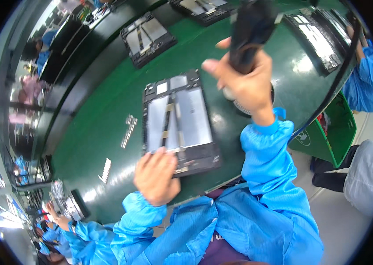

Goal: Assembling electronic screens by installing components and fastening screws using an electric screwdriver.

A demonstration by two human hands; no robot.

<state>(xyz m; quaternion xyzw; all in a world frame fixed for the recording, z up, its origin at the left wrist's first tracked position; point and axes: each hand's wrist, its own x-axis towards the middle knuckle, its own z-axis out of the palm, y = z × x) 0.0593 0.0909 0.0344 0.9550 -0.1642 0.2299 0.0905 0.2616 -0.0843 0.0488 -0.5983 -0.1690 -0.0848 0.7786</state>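
Note:
An opened tablet (pixel 179 128) with silver battery panels and a dark frame lies on the green table in front of me. At its lower left corner rests my left hand (pixel 157 176), fingers lying flat on the frame. My right hand (pixel 248 81) is raised right of the tablet and wrapped round a black hand-held tool (pixel 253 33). Motion blurs this tool, so its exact kind cannot be told; it points up and away from me. Below the right wrist, a round black-rimmed object (pixel 242 107) on the table is mostly covered.
More opened tablets stand at the back, one at far left (pixel 146 39) and another at far right (pixel 314 42). Two strips of small white pieces (pixel 129 131) lie to the left. A green bin (pixel 332 137) is beyond the right edge. Blue-sleeved people work at both sides.

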